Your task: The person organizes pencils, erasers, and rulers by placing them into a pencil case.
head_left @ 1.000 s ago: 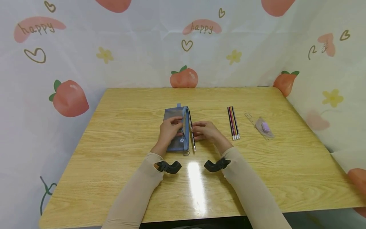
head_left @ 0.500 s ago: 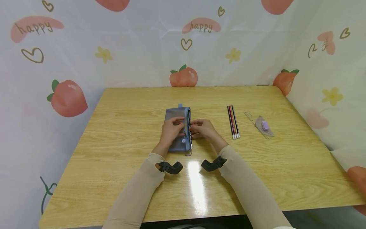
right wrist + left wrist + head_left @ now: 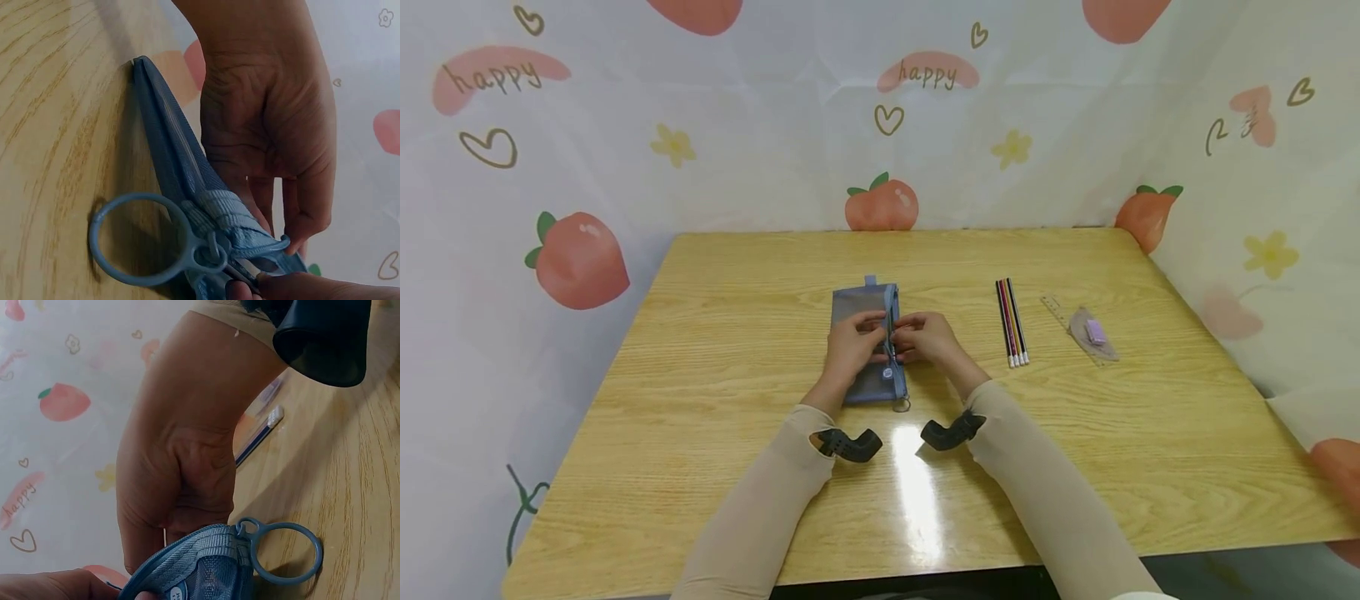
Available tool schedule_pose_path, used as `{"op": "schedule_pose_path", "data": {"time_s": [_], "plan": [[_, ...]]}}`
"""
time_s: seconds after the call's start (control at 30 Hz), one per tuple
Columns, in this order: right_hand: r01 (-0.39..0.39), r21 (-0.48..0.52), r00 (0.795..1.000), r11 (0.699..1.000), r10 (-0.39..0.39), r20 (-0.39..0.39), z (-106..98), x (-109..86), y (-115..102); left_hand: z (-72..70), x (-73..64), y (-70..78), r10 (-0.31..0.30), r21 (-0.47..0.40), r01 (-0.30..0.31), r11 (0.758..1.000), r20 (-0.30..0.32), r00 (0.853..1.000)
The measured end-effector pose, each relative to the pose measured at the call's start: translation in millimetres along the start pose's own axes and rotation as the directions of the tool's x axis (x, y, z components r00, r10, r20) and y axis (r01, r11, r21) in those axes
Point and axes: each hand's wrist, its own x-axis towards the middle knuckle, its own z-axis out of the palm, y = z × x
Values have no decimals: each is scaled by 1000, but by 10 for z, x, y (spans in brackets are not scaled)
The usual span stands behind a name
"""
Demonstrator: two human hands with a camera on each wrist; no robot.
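Observation:
A blue mesh pencil case (image 3: 859, 302) with an unzipped long side lies on the table. My left hand (image 3: 852, 348) holds the opening's left edge between thumb and fingers. In the right wrist view, my left hand (image 3: 269, 112) reaches down behind the case (image 3: 169, 131). My right hand (image 3: 929, 340) is at the opening, pinching a dark pencil (image 3: 892, 340) that lies within it, mostly hidden by the fingers and fabric. The left wrist view shows my right hand (image 3: 181, 456) behind the case's end, where a blue ring (image 3: 287, 553) hangs.
Several pencils (image 3: 1013, 323) lie side by side to the right on the wooden table (image 3: 760, 275). Farther right are a clear ruler (image 3: 1054, 308), a clear protractor (image 3: 1080, 331) and a purple eraser (image 3: 1096, 332). Patterned cloth (image 3: 760, 150) stands behind the table.
The pencil has moved left from beside the case into its opening, carried by my right hand. My left hand keeps its hold, and the case's open side has shifted slightly right.

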Motion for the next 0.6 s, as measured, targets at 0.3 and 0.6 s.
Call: {"op": "schedule_pose_path", "data": {"time_s": [0.3, 0.6], "plan": [[32, -83, 999, 996, -35, -33, 66, -9, -2, 8, 5, -14, 8, -1, -8, 1000, -11, 1000], [65, -151, 997, 986, -72, -37, 93, -36, -9, 4, 3, -16, -12, -9, 12, 1000, -6, 1000]]}}
